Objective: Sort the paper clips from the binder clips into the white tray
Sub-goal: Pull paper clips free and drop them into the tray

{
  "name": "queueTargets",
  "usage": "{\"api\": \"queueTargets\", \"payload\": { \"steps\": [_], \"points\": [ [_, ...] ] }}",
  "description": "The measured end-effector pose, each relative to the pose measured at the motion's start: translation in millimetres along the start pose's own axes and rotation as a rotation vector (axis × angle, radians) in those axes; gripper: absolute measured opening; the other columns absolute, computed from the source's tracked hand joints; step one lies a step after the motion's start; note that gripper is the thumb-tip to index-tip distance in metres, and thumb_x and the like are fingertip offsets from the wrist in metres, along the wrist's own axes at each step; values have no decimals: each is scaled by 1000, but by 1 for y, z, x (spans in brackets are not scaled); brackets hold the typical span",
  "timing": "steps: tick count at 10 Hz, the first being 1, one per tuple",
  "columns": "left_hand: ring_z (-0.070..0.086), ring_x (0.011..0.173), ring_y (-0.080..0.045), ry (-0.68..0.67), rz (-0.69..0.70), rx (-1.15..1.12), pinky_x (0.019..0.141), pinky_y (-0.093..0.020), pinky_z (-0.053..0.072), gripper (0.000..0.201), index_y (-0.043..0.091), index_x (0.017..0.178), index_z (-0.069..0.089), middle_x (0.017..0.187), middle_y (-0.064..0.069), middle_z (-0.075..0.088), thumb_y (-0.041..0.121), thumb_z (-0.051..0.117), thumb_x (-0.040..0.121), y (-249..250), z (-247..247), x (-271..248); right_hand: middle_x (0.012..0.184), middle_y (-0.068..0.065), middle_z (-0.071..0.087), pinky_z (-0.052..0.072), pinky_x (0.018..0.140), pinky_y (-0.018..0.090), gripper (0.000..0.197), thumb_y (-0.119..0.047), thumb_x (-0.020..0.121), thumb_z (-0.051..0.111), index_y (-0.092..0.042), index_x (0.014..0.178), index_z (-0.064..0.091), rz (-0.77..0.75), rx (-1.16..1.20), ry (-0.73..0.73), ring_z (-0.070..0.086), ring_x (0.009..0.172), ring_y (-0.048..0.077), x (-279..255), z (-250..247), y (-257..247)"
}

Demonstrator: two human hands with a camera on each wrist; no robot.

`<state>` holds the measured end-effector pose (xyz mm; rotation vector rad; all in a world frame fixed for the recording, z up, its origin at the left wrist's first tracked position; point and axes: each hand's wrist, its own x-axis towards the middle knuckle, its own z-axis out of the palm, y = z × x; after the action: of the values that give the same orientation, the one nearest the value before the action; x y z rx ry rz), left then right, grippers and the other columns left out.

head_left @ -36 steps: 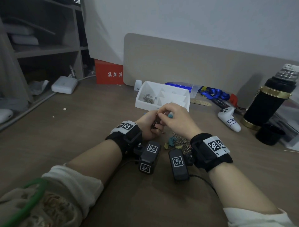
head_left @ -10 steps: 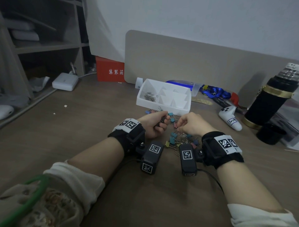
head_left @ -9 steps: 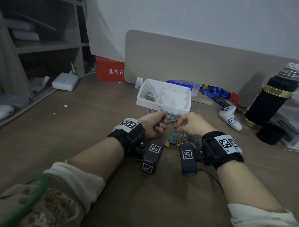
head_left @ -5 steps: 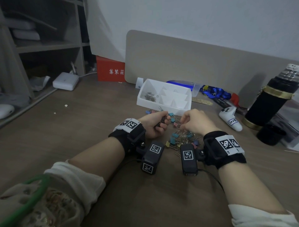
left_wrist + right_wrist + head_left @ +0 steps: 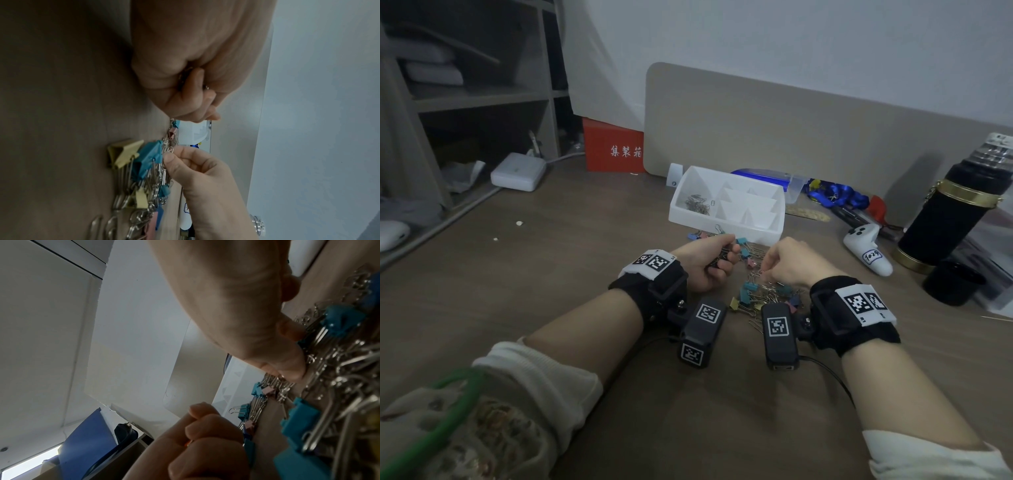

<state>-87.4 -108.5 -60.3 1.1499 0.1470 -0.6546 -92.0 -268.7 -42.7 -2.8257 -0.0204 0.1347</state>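
The white tray [image 5: 726,228] stands beyond my hands, with several paper clips [image 5: 698,204] in its left compartment. A mixed pile of binder clips and paper clips [image 5: 758,296] lies on the desk between my wrists. My left hand [image 5: 726,255] is curled into a fist round a bunch of paper clips [image 5: 185,78], just left of the pile. My right hand [image 5: 765,270] reaches down into the pile, and thumb and forefinger pinch one paper clip [image 5: 170,149] beside a teal binder clip [image 5: 150,155]. More binder clips [image 5: 743,248] lie against the tray's front wall.
A black flask [image 5: 959,212] and a dark cup [image 5: 953,282] stand at the right, with a white controller [image 5: 868,248] near them. Blue items [image 5: 835,197] lie behind the tray. A beige board [image 5: 791,130], a red box [image 5: 614,147] and shelves [image 5: 465,99] are at the back.
Since 3.6 s ago my right hand has come away from the left hand and gone down to the pile. Over the last second its fingertips dipped slightly lower; the left hand stayed put.
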Motion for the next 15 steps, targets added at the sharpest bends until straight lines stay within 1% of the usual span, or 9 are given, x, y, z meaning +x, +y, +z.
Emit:
{"api": "queueTargets", "payload": {
  "steps": [3, 4, 6, 7, 8, 9, 12, 14, 15],
  "points": [
    [28, 28, -1, 1, 5, 17, 27, -9, 13, 38, 17, 66, 43, 44, 7, 38, 32, 38, 101, 0, 0, 0, 94, 2, 64, 45, 70, 27, 9, -22, 87, 67, -21, 79, 62, -79, -107, -64, 60, 84, 17, 0, 1, -1],
    [28, 28, -1, 2, 6, 14, 27, -9, 13, 38, 17, 66, 43, 44, 7, 39, 31, 39, 101, 0, 1, 0, 82, -6, 59, 42, 69, 25, 4, -18, 88, 64, -16, 85, 67, -130, -122, -55, 55, 76, 9, -3, 0, -4],
    [28, 28, -2, 3, 1, 3, 26, -9, 14, 38, 17, 66, 44, 45, 7, 39, 32, 39, 101, 0, 0, 0, 74, -18, 46, 33, 51, 14, 9, -11, 89, 60, -9, 91, 69, -189, -99, -31, 43, 64, -5, -7, -2, -8],
    [28, 28, -2, -1, -3, 0, 26, -9, 14, 38, 17, 66, 44, 45, 7, 39, 32, 39, 101, 0, 0, 0, 76, -14, 51, 41, 56, 20, 8, -11, 88, 59, -11, 87, 68, -189, -93, -7, 48, 65, 0, -6, -3, -7],
    [28, 29, -2, -5, -5, 0, 26, -10, 14, 38, 16, 66, 44, 45, 7, 40, 31, 38, 101, 1, 0, 0, 83, -6, 60, 52, 73, 31, 9, -14, 87, 59, -17, 82, 65, -171, -74, 39, 56, 75, 9, -2, -3, -5],
    [28, 29, -3, -1, -13, -4, 27, -10, 14, 39, 16, 66, 45, 46, 6, 39, 30, 36, 101, 1, -1, 1, 82, -4, 63, 54, 77, 36, 10, -17, 86, 61, -20, 78, 64, -174, -70, 76, 60, 80, 16, -2, -4, -4],
    [29, 29, -4, 5, -30, -6, 28, -11, 15, 40, 13, 67, 47, 46, 5, 40, 31, 33, 101, 1, 0, -1, 80, -6, 64, 53, 73, 37, 12, -19, 86, 60, -24, 76, 62, -248, 118, 251, 61, 78, 15, -4, -10, -4],
    [31, 31, -5, -25, -50, 16, 27, -13, 17, 45, 10, 73, 51, 57, 2, 42, 37, 29, 101, 1, 2, -2, 69, -12, 57, 45, 62, 27, 10, -20, 86, 62, -24, 77, 61, -354, 252, 364, 52, 62, 6, -5, -12, -12],
    [31, 33, -5, -58, -51, 20, 31, -13, 15, 48, 11, 74, 49, 61, 1, 41, 41, 23, 100, 1, 1, 0, 64, -9, 57, 42, 53, 13, 8, -15, 87, 63, -18, 80, 63, -421, 352, 298, 52, 52, -1, -12, -12, -21]
  ]
}}
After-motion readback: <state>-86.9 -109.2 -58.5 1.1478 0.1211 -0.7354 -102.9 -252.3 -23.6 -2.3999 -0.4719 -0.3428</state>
